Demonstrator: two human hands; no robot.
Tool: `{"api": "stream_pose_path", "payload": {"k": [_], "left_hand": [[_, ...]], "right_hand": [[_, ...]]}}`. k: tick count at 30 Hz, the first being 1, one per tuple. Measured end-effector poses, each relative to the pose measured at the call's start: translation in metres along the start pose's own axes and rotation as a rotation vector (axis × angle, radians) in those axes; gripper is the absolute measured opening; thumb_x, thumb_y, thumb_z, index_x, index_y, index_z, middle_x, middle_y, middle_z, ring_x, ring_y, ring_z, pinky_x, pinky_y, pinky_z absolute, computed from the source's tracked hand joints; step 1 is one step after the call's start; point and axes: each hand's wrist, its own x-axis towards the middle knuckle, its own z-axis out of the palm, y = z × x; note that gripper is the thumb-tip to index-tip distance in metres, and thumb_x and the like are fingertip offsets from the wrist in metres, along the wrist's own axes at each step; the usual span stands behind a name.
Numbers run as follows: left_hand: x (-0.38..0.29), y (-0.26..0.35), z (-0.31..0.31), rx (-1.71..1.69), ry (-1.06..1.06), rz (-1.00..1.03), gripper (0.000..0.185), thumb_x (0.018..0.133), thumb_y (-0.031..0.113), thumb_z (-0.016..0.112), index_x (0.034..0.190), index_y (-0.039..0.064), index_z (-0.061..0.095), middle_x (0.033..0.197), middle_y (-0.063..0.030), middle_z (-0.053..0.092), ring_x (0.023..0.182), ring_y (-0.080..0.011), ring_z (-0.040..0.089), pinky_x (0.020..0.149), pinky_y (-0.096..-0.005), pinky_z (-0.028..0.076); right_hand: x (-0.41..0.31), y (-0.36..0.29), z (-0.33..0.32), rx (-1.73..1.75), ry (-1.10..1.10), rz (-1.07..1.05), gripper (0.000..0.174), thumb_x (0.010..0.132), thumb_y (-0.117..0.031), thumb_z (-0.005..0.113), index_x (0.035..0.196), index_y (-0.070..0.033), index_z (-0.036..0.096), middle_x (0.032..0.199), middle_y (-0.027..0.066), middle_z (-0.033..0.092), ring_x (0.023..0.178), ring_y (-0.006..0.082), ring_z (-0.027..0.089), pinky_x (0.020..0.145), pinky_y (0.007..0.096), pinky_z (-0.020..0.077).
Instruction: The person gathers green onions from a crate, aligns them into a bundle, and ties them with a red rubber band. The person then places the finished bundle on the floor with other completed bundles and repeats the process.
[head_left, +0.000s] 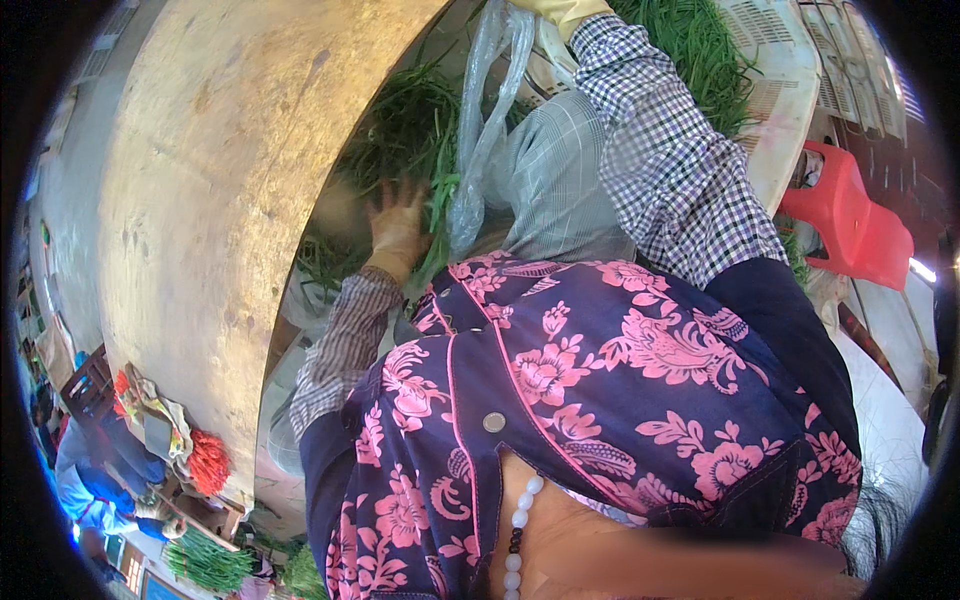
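My left hand (399, 229), in a pale translucent glove, reaches below the wooden table's edge with its fingers spread. It lies beside long green leafy stalks (405, 105); whether it touches them I cannot tell. My right hand (562, 11), in a yellowish glove, is at the top rim of the picture, its fingers largely cut off, near the upper end of a clear plastic bag (476, 150). That bag hangs between the two arms, by my grey-trousered knee. More green stalks (697, 67) lie in a white plastic basket (780, 97) beyond my right sleeve.
A large worn wooden table (217, 187) curves along the left. On its near end lie red bundles (208, 461) and a cloth. A red plastic stool (855, 214) stands at the right. At the lower left, a person in blue (90, 502) is near green bundles (210, 562).
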Motion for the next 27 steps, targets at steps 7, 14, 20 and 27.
{"api": "stream_pose_path", "payload": {"k": [7,14,20,27], "left_hand": [[0.037,-0.089,-0.008,0.073,-0.073,-0.219,0.037,0.088,0.02,0.052,0.12,0.003,0.057,0.117,-0.02,0.059,0.107,-0.0354,0.057,0.09,-0.0436,0.046],[0.035,-0.137,-0.029,0.066,-0.011,-0.404,0.034,0.087,0.016,0.053,0.119,0.005,0.058,0.115,-0.0182,0.06,0.106,-0.0336,0.059,0.089,-0.0429,0.047],[0.056,-0.133,-0.009,-0.156,0.397,-0.509,0.033,0.086,0.013,0.053,0.118,0.007,0.058,0.112,-0.0167,0.062,0.104,-0.0321,0.06,0.089,-0.0423,0.047],[-0.028,-0.001,-0.045,-0.514,0.772,0.557,0.042,0.082,0.008,0.054,0.124,0.007,0.054,0.11,-0.0146,0.064,0.106,-0.0325,0.059,0.09,-0.0403,0.047]], "right_hand": [[0.01,-0.008,0.014,-0.078,0.084,0.041,0.024,0.082,-0.019,0.049,0.089,-0.003,0.066,0.094,0.0232,0.065,0.093,0.0385,0.062,0.081,0.0475,0.0484],[0.011,-0.014,0.013,-0.1,0.238,0.085,0.026,0.084,-0.018,0.048,0.093,-0.004,0.067,0.096,0.0239,0.065,0.095,0.0385,0.062,0.084,0.0473,0.0479],[0.014,0.01,0.026,-0.144,0.216,0.086,0.026,0.083,-0.02,0.053,0.094,-0.001,0.066,0.099,0.0247,0.064,0.097,0.0394,0.061,0.086,0.0472,0.0472],[0.014,0.014,0.016,-0.15,0.132,0.1,0.028,0.08,-0.022,0.06,0.095,0.001,0.066,0.1,0.0257,0.064,0.101,0.0387,0.06,0.088,0.0458,0.0466]]}}
